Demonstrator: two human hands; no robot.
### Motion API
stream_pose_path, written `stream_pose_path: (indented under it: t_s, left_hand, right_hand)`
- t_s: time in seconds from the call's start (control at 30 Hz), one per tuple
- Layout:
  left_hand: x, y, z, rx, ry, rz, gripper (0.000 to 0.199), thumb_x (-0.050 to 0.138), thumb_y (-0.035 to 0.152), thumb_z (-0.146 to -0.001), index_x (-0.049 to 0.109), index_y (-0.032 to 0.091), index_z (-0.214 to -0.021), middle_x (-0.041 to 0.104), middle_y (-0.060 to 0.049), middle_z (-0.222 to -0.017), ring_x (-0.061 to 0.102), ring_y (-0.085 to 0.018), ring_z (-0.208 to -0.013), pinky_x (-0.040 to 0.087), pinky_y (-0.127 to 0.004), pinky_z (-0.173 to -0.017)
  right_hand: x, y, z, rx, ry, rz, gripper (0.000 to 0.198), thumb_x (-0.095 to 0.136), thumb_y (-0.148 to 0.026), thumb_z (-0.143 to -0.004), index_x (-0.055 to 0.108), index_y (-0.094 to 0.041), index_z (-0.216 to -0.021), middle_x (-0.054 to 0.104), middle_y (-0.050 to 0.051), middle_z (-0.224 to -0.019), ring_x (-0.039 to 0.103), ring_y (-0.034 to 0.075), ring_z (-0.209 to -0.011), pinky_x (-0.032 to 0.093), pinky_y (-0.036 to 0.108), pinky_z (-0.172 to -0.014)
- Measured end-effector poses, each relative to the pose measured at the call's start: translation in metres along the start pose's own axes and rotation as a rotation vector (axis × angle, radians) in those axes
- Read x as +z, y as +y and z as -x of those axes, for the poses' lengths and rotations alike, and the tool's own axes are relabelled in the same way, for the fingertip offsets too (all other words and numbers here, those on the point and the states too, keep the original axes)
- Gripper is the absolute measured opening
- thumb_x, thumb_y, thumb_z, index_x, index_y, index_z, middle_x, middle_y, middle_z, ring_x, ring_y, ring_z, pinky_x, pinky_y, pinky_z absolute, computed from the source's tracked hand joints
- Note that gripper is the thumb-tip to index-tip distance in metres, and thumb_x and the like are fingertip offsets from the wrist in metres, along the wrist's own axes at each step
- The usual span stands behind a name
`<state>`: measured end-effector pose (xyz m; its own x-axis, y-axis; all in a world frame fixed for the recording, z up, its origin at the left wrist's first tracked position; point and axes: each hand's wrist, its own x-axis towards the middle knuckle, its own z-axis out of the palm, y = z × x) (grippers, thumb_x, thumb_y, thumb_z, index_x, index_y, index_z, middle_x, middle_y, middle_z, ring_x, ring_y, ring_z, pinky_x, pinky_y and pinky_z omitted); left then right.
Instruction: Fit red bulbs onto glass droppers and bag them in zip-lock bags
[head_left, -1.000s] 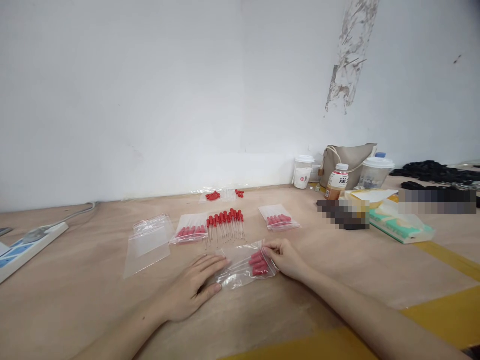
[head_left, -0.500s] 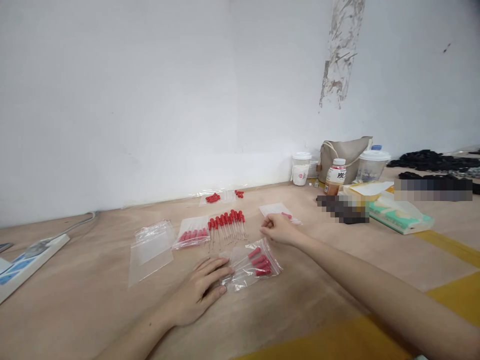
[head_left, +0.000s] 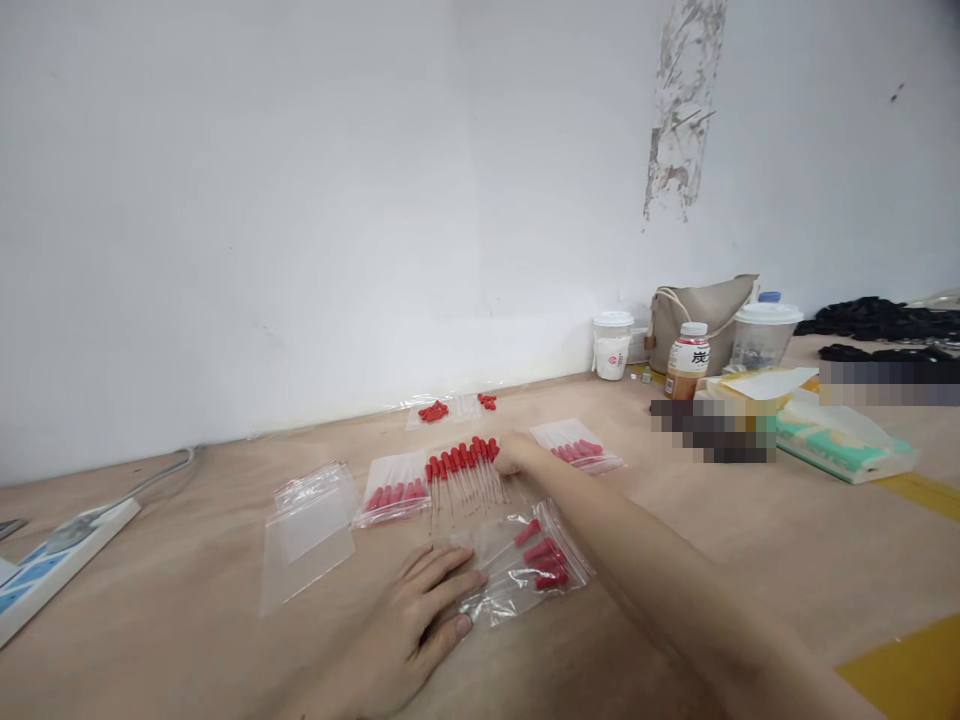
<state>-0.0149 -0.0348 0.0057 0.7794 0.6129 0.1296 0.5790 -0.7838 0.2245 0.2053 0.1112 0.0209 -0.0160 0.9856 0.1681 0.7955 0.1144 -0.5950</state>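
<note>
My left hand [head_left: 431,620] lies flat, fingers apart, against the left end of a clear zip bag [head_left: 510,580] holding several droppers with red bulbs. At the right end of a row of loose red-bulbed droppers [head_left: 465,470] is my right hand [head_left: 514,455]. Its fingers are curled together, and whatever is between them is hidden. Left of the row lies a zip bag of droppers [head_left: 394,490]. Beyond my right forearm sits another bag of droppers [head_left: 576,446].
Flat clear bags [head_left: 315,525] lie on the left, near a power strip [head_left: 67,560]. Small red pieces [head_left: 433,411] rest on plastic by the wall. To the right stand a paper cup [head_left: 613,347], a bottle [head_left: 686,362], a grey bag [head_left: 705,310] and a tissue pack [head_left: 844,440].
My right hand has moved left, from beside the right-hand bag to the end of the dropper row. My left hand stays against the near bag. The whole view has shifted slightly.
</note>
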Motion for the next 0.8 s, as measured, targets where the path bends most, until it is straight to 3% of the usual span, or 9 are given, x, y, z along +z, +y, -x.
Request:
stream_pose_path:
  t_s: [0.1, 0.23, 0.37, 0.5, 0.6, 0.7, 0.8]
  left_hand:
    - [0.001, 0.000, 0.000, 0.008, 0.009, 0.002, 0.037, 0.036, 0.034, -0.090, 0.037, 0.033, -0.127, 0.034, 0.001, -0.136, 0.031, -0.022, -0.123, 0.027, -0.046, -0.102]
    - [0.001, 0.000, 0.000, 0.012, 0.018, 0.013, 0.037, 0.037, 0.034, -0.089, 0.038, 0.033, -0.126, 0.036, 0.001, -0.135, 0.032, -0.022, -0.122, 0.026, -0.045, -0.102]
    - [0.000, 0.000, 0.000, 0.023, 0.024, 0.021, 0.036, 0.037, 0.033, -0.090, 0.039, 0.033, -0.126, 0.036, 0.001, -0.135, 0.033, -0.022, -0.122, 0.027, -0.045, -0.102]
    - [-0.002, 0.001, -0.001, 0.020, 0.015, 0.016, 0.036, 0.036, 0.034, -0.090, 0.038, 0.033, -0.126, 0.036, 0.001, -0.135, 0.032, -0.022, -0.123, 0.028, -0.044, -0.101]
    - [-0.003, 0.002, -0.002, 0.019, 0.007, -0.001, 0.037, 0.035, 0.033, -0.090, 0.037, 0.034, -0.127, 0.035, 0.001, -0.135, 0.032, -0.021, -0.123, 0.028, -0.044, -0.101]
    - [-0.003, 0.003, -0.002, 0.027, 0.002, -0.014, 0.038, 0.035, 0.032, -0.090, 0.035, 0.034, -0.128, 0.034, 0.001, -0.136, 0.031, -0.022, -0.123, 0.028, -0.044, -0.101]
    - [-0.003, 0.003, -0.002, 0.025, -0.003, -0.026, 0.039, 0.035, 0.032, -0.090, 0.033, 0.034, -0.129, 0.034, 0.001, -0.136, 0.032, -0.022, -0.123, 0.028, -0.044, -0.100]
  right_hand:
    - [-0.007, -0.003, 0.009, -0.031, -0.045, 0.100, 0.025, 0.048, -0.029, -0.083, 0.052, -0.018, -0.105, 0.052, 0.007, -0.109, 0.053, 0.017, -0.093, 0.045, 0.034, -0.078]
    - [-0.032, -0.001, 0.035, -0.098, -0.006, 0.177, 0.027, 0.056, -0.008, -0.072, 0.055, -0.010, -0.099, 0.056, 0.017, -0.099, 0.055, 0.026, -0.092, 0.042, 0.034, -0.076]
    - [-0.059, 0.020, 0.069, -0.162, 0.110, 0.114, 0.045, 0.042, -0.009, -0.075, 0.034, -0.012, -0.120, 0.059, 0.009, -0.085, 0.058, 0.019, -0.079, 0.044, 0.028, -0.068]
    - [-0.059, 0.059, 0.105, -0.040, 0.330, -0.460, 0.057, 0.044, -0.019, -0.074, 0.018, -0.019, -0.124, 0.048, -0.006, -0.063, 0.053, 0.011, -0.048, 0.043, 0.022, -0.047]
    - [-0.047, 0.078, 0.125, 0.061, 0.429, -0.798, 0.057, 0.051, -0.024, -0.070, 0.020, -0.021, -0.117, 0.047, -0.007, -0.063, 0.053, 0.011, -0.049, 0.045, 0.023, -0.046]
    - [-0.036, 0.080, 0.133, 0.122, 0.452, -0.978, 0.051, 0.055, -0.027, -0.067, 0.024, -0.022, -0.107, 0.049, -0.007, -0.064, 0.054, 0.011, -0.051, 0.049, 0.025, -0.051]
    - [-0.027, 0.074, 0.134, 0.110, 0.387, -1.046, 0.046, 0.055, -0.027, -0.068, 0.025, -0.023, -0.102, 0.051, -0.006, -0.064, 0.056, 0.012, -0.052, 0.050, 0.027, -0.054]
